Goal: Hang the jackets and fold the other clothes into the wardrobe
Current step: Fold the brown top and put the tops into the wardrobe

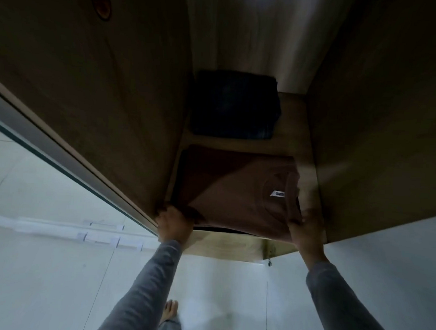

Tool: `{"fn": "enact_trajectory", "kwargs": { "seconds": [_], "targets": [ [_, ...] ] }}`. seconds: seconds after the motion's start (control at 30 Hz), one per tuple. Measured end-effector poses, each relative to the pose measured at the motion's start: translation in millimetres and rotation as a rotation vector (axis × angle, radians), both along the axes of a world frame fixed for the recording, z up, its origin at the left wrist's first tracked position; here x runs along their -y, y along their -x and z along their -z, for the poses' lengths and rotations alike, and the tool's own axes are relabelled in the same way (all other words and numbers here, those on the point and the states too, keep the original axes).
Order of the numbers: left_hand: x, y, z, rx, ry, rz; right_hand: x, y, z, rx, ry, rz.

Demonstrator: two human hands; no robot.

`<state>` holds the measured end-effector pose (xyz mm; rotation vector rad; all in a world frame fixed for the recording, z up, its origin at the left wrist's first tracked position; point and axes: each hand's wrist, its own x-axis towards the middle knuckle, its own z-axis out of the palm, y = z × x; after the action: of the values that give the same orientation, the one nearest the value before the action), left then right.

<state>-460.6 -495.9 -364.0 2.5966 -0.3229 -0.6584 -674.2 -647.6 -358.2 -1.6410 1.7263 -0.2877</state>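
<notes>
Okay, folded brown t-shirt (235,191) lies on the wardrobe shelf (292,118), its collar and white neck label (277,194) toward its right side. Left hand (174,222) grips the t-shirt's near-left corner, fingers (192,211) curled over the fabric. Right hand (306,226) is at the t-shirt's near-right corner, touching it but motion-blurred, so I cannot tell whether its fingers are spread or pinching. Dark blue folded garment (234,104) sits behind the t-shirt, with a strip of bare shelf between them. Wooden side panel (101,94) stands left of the t-shirt and carries a round sticker (100,0). Grey sleeves (140,287) and bare feet (169,312) on the pale floor show below the t-shirt.
</notes>
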Motion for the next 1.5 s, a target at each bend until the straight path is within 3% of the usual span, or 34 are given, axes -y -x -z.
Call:
{"fn": "enact_trajectory", "kwargs": {
  "seconds": [0.07, 0.17, 0.23, 0.3, 0.4, 0.57, 0.63, 0.77, 1.3, 1.5],
  "targets": [
    [3.6, 4.8, -10.0, 0.142, -0.125, 0.157, -1.4, -3.7, -9.8, -0.128, 0.182, -0.089],
    [25.4, 12.9, -15.2, 0.376, 0.098, 0.412, 0.5, -24.5, -13.2, -0.050, 0.483, -0.293],
    [52.0, 10.3, -8.7, 0.442, 0.200, 0.632, 5.5, -50.8, -8.5, -0.118, 0.558, -0.512],
    [74.2, 0.3, 6.6, 0.445, 0.144, 0.755, 13.0, -77.1, 6.4, -0.211, 0.554, -0.701],
    [73.0, -21.1, 35.7, 0.452, 0.049, 0.722, 25.9, -85.5, 39.1, -0.358, 0.534, -0.765],
    [36.8, -37.6, 65.7, 0.498, 0.027, 0.517, 29.7, -70.3, 66.0, -0.386, 0.652, -0.609],
    [31.9, -28.0, 62.5, 0.605, -0.008, 0.445, 17.4, -63.9, 67.9, -0.409, 0.678, -0.559],
    [17.5, -0.3, 67.9, 0.710, 0.044, 0.600, -5.5, -44.6, 73.8, -0.435, 0.688, -0.604],
    [22.7, -37.1, 87.2, 0.656, 0.044, 0.623, 16.8, -71.1, 83.9, -0.358, 0.630, -0.661],
    [17.4, -27.8, 83.9, 0.508, -0.012, 0.541, 6.3, -58.4, 88.1, -0.360, 0.641, -0.773]
  ]
}}
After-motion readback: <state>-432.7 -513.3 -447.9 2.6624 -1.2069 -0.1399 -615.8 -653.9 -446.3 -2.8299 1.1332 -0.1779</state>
